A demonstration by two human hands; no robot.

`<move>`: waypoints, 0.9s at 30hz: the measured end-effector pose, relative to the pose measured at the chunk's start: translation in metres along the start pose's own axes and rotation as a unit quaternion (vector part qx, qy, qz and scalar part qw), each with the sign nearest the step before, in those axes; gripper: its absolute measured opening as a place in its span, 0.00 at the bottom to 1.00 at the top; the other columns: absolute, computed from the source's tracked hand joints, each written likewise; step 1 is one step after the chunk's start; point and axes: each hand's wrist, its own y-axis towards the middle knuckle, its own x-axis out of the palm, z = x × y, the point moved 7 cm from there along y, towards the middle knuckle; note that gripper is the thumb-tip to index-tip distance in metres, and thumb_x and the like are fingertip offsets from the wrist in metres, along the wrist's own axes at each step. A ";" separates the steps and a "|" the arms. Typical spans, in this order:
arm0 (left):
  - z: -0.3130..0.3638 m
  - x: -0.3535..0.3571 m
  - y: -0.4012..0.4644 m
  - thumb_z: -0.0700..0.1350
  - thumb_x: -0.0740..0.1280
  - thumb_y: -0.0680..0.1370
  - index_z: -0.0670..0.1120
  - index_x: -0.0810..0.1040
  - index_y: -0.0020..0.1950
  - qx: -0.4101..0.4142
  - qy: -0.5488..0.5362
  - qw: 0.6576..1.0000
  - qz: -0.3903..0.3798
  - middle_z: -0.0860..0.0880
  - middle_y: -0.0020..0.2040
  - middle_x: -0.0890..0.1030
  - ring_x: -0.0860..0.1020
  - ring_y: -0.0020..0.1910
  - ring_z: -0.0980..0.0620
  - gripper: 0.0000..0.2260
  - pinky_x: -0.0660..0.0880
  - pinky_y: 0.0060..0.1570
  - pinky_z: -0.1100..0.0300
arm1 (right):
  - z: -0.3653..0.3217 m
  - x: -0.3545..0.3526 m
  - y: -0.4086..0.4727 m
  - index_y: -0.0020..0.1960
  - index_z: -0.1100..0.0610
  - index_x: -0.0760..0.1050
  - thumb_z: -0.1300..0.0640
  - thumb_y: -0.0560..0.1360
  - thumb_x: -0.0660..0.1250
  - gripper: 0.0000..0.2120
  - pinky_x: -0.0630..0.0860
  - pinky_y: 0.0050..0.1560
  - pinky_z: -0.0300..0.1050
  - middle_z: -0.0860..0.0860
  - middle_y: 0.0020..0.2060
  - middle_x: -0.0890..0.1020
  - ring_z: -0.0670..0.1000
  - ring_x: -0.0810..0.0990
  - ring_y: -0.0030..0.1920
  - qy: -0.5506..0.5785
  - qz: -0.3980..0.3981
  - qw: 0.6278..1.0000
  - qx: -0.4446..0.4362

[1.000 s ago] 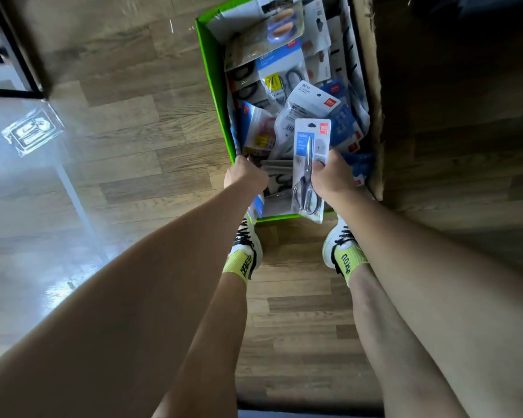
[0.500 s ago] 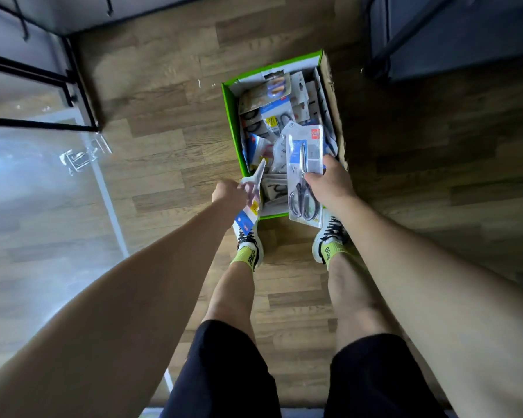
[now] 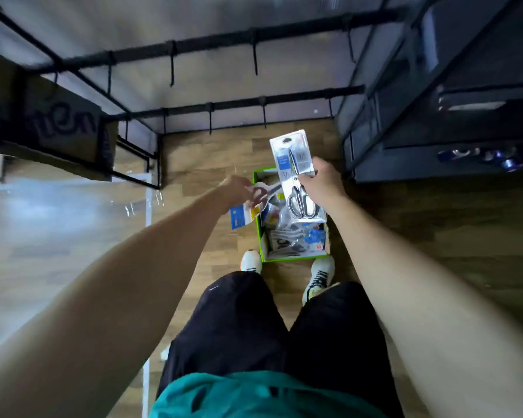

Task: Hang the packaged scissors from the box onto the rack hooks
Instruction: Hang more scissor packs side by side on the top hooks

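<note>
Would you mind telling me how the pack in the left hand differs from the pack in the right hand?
The right-hand pack stands near upright and shows grey-handled scissors; the left-hand pack hangs tilted, with a blue card end lowest. The right-hand pack looks larger. Both are held above the green box, unhung.

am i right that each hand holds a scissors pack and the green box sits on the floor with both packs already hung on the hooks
Not quite: neither pack is hung yet. The head view shows the right hand gripping the clear blister pack of steel scissors and the left hand holding the white-and-blue scissors pack, both below the bare black rack hooks. The green cardboard box does sit on the floor.
</note>
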 end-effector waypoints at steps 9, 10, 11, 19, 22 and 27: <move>0.128 -0.124 -0.131 0.32 0.66 0.73 0.38 0.78 0.60 0.142 0.176 0.971 0.081 0.42 0.49 0.77 0.73 0.46 0.49 0.15 0.69 0.33 0.65 | -0.153 -0.090 -0.059 0.49 0.52 0.76 0.57 0.75 0.66 0.04 0.72 0.43 0.47 0.55 0.46 0.82 0.59 0.79 0.46 -0.055 0.038 0.988 -0.136; 0.139 -0.137 -0.144 0.32 0.66 0.73 0.38 0.77 0.60 0.155 0.190 0.964 0.103 0.41 0.52 0.78 0.74 0.47 0.47 0.16 0.71 0.38 0.62 | -0.168 -0.098 -0.064 0.49 0.53 0.76 0.58 0.75 0.67 0.04 0.71 0.43 0.47 0.57 0.47 0.83 0.58 0.79 0.47 -0.052 0.039 0.986 -0.152; 0.150 -0.151 -0.156 0.32 0.66 0.72 0.39 0.78 0.60 0.168 0.203 0.957 0.124 0.40 0.54 0.79 0.75 0.48 0.46 0.16 0.71 0.42 0.60 | -0.184 -0.106 -0.070 0.48 0.52 0.76 0.59 0.74 0.67 0.04 0.70 0.42 0.46 0.57 0.48 0.83 0.58 0.79 0.46 -0.050 0.040 0.983 -0.171; 0.209 -0.247 -0.252 0.37 0.69 0.74 0.43 0.81 0.59 0.219 0.231 0.908 0.272 0.44 0.51 0.80 0.76 0.48 0.46 0.14 0.70 0.45 0.61 | -0.276 -0.147 -0.098 0.52 0.58 0.78 0.61 0.75 0.67 0.06 0.76 0.42 0.45 0.56 0.45 0.84 0.55 0.81 0.43 -0.024 0.032 0.965 -0.259; 0.211 -0.273 -0.279 0.39 0.69 0.73 0.42 0.81 0.57 0.216 0.206 0.894 0.335 0.41 0.51 0.81 0.78 0.47 0.44 0.13 0.74 0.46 0.57 | -0.298 -0.153 -0.106 0.51 0.55 0.79 0.59 0.75 0.66 0.06 0.80 0.45 0.50 0.54 0.43 0.84 0.54 0.83 0.43 -0.017 0.039 0.957 -0.286; 0.212 -0.313 -0.323 0.41 0.71 0.74 0.42 0.82 0.57 0.238 0.169 0.864 0.410 0.43 0.50 0.81 0.75 0.45 0.48 0.13 0.68 0.44 0.61 | -0.334 -0.155 -0.117 0.57 0.52 0.78 0.59 0.76 0.65 0.11 0.74 0.39 0.41 0.50 0.45 0.83 0.48 0.80 0.43 0.017 0.029 0.949 -0.315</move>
